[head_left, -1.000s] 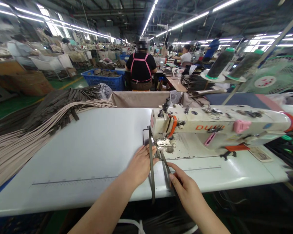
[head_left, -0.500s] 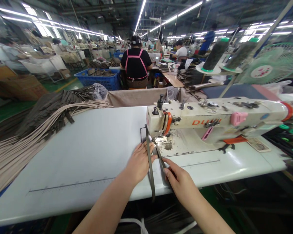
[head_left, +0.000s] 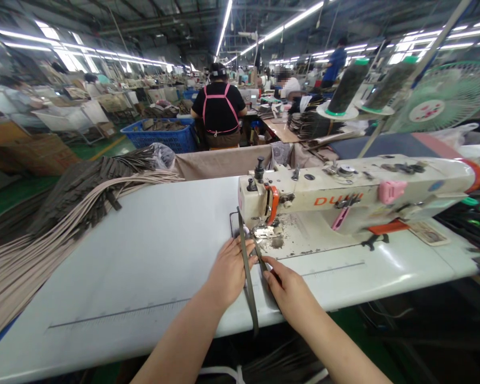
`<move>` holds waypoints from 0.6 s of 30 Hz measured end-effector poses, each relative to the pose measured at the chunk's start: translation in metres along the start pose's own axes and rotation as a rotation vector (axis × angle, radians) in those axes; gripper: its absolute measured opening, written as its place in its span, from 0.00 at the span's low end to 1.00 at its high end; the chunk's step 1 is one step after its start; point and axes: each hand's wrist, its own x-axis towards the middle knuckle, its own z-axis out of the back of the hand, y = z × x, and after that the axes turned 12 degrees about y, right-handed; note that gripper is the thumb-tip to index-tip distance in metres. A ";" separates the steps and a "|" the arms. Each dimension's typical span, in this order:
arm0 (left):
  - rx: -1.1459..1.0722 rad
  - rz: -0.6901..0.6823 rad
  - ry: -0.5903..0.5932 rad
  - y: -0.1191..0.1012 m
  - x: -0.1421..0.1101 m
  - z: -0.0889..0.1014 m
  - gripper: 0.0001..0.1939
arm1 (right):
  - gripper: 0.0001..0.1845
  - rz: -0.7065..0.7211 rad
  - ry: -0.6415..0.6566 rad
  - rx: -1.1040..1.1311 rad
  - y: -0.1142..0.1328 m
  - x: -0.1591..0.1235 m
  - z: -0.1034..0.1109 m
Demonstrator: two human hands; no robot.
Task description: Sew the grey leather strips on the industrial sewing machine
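A cream sewing machine (head_left: pixel 356 197) stands on a white table (head_left: pixel 144 256). Two narrow dark straps run from under its presser foot (head_left: pixel 263 232) toward me. The left strap (head_left: pixel 248 288) stands on edge and hangs over the table's front edge. My left hand (head_left: pixel 227 272) lies on the table just left of it, fingers curled with the thumb against the strap. My right hand (head_left: pixel 290 290) presses down on the right strap (head_left: pixel 260 258) with its fingers together, close to the foot.
A large pile of tan and brown straps (head_left: pixel 56 213) covers the table's left side. Thread cones (head_left: pixel 346 88) and a green fan (head_left: pixel 444 98) stand behind the machine. A person in a black shirt with pink apron straps (head_left: pixel 220 112) sits beyond, beside a blue crate (head_left: pixel 164 136).
My right hand has slid forward along the strap toward the presser foot. My left hand has stayed beside the left strap. The view has tilted slightly.
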 end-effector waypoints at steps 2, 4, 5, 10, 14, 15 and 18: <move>-0.009 -0.005 -0.001 0.000 0.000 0.001 0.17 | 0.25 -0.018 0.002 -0.016 0.001 0.001 -0.001; -0.007 0.004 -0.005 0.000 0.000 0.000 0.17 | 0.25 -0.030 0.005 -0.036 0.002 0.002 -0.002; -0.006 0.009 -0.007 0.000 0.000 -0.001 0.17 | 0.25 -0.034 0.010 -0.045 0.002 0.003 -0.003; 0.001 0.008 -0.013 0.001 -0.001 -0.003 0.18 | 0.25 -0.035 0.005 -0.060 0.004 0.008 -0.003; 0.031 0.007 -0.007 0.002 -0.002 -0.005 0.19 | 0.26 -0.040 -0.020 -0.065 0.006 0.012 -0.001; 0.037 0.010 -0.008 0.002 -0.002 -0.005 0.19 | 0.26 -0.050 -0.017 -0.076 0.007 0.012 0.000; 0.049 0.020 -0.006 0.001 -0.001 -0.006 0.19 | 0.26 -0.094 0.014 -0.120 0.007 0.009 0.003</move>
